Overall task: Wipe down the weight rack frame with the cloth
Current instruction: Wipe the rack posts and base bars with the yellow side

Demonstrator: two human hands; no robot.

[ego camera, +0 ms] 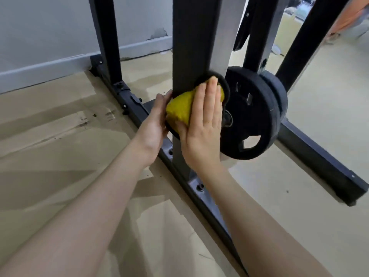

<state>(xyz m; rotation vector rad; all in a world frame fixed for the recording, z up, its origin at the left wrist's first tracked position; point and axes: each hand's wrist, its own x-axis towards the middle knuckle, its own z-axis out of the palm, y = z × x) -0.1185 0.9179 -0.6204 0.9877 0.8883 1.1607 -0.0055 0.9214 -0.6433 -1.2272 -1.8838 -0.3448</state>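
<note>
The black weight rack frame has a wide upright post [189, 47] in the middle of the view. A yellow cloth [179, 108] with a dark edge lies against the lower part of that post. My right hand [203, 120] presses flat on the cloth with straight fingers. My left hand [155, 120] cups the cloth's left edge at the post's left side, its fingertips hidden behind the cloth.
Black weight plates [253, 116] hang on a peg just right of the post. The frame's base beam [209, 206] runs along the cardboard-covered floor [60, 126]; a cross beam [319, 156] extends right. Another upright [105, 37] stands by the grey wall [50, 37]. A person [351, 15] is at the far top right.
</note>
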